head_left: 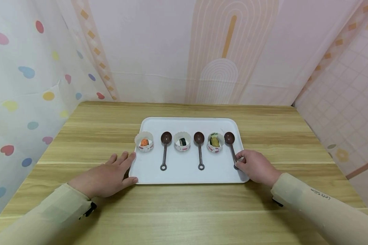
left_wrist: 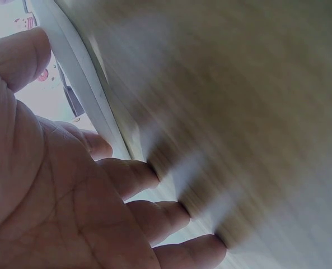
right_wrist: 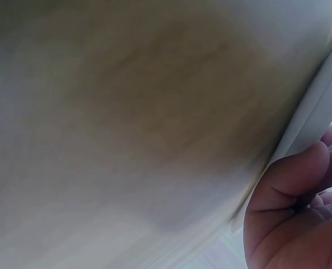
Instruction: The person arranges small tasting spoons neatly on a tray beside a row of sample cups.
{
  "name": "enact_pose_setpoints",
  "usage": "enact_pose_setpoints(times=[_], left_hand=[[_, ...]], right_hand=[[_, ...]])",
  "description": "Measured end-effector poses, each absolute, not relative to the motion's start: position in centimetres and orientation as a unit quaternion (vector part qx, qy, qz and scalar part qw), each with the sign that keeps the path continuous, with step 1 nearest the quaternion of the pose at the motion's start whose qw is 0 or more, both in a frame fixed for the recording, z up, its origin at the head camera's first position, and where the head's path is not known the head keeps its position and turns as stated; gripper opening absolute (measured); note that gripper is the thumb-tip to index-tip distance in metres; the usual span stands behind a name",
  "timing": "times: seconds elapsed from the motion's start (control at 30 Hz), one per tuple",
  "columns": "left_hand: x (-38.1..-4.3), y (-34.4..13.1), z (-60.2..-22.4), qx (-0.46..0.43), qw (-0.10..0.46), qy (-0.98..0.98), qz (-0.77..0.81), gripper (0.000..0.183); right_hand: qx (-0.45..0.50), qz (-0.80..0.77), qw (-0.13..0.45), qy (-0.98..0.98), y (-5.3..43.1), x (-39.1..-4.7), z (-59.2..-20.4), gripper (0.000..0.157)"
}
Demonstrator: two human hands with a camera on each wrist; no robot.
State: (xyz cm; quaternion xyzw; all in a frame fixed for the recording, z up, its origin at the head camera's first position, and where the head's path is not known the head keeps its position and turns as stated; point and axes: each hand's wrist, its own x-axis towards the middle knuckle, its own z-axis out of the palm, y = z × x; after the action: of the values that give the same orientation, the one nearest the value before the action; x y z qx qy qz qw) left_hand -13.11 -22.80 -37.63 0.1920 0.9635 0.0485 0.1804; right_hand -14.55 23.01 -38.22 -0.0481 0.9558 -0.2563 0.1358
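Observation:
On a white tray (head_left: 181, 175), three paper baking cups alternate with three brown long-handled measuring spoons. The left cup (head_left: 142, 148) holds an orange-topped sushi piece (head_left: 144, 142), the middle cup (head_left: 182, 148) a black-wrapped piece (head_left: 182, 141), the right cup (head_left: 215, 149) a yellow-and-green piece (head_left: 214, 141). My right hand (head_left: 254, 166) pinches the handle end of the right measuring spoon (head_left: 229, 137) at the tray's right side. The left (head_left: 166, 137) and middle (head_left: 199, 137) spoons lie bowl-up, handles toward me. My left hand (head_left: 105, 175) rests at the tray's left edge, fingers spread, thumb over the rim.
The tray lies mid-table on a wood-grain table (head_left: 184, 214). A pale patterned curtain (head_left: 147, 51) hangs behind the table, a dotted one (head_left: 27, 102) at the left and a checked one (head_left: 352, 88) at the right.

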Motion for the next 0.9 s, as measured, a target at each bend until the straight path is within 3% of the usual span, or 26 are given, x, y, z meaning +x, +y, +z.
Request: enact_pose_setpoints(times=[0.9], left_hand=[[-12.96,-22.69,-37.29,0.193,0.182,0.963,0.05,0.093]], right_hand=[[-0.038,-0.236,0.146,0.96,22.69,-14.55,-37.86,0.018]])
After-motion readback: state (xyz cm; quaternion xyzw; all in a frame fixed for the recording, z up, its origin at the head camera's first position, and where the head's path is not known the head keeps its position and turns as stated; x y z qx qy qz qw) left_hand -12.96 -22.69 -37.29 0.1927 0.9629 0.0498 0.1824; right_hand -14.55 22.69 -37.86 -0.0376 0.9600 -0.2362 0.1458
